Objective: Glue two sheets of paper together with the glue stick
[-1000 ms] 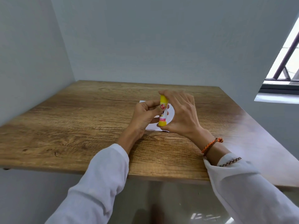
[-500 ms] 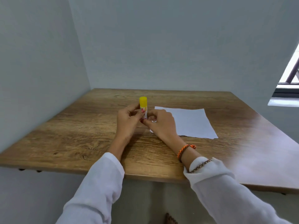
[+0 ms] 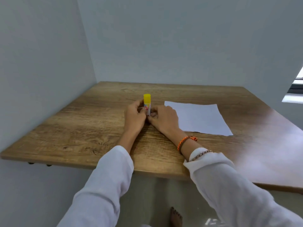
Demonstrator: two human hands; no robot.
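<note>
A glue stick [image 3: 147,102] with a yellow cap stands upright on the wooden table [image 3: 85,122], left of the paper. My left hand [image 3: 135,117] grips its body from the left. My right hand [image 3: 164,119] pinches its lower part from the right. The cap is on. White paper [image 3: 201,117] lies flat on the table to the right of my hands; I cannot tell whether it is one sheet or two stacked.
Grey walls close in the table on the left and behind. A window edge [image 3: 295,89] shows at the far right. The table's front edge runs just below my forearms. A bare foot [image 3: 176,217] shows on the floor beneath.
A second ago both hands held the glue stick above the paper. They have carried it left and set it upright on the bare wood. The camera view has also swung left.
</note>
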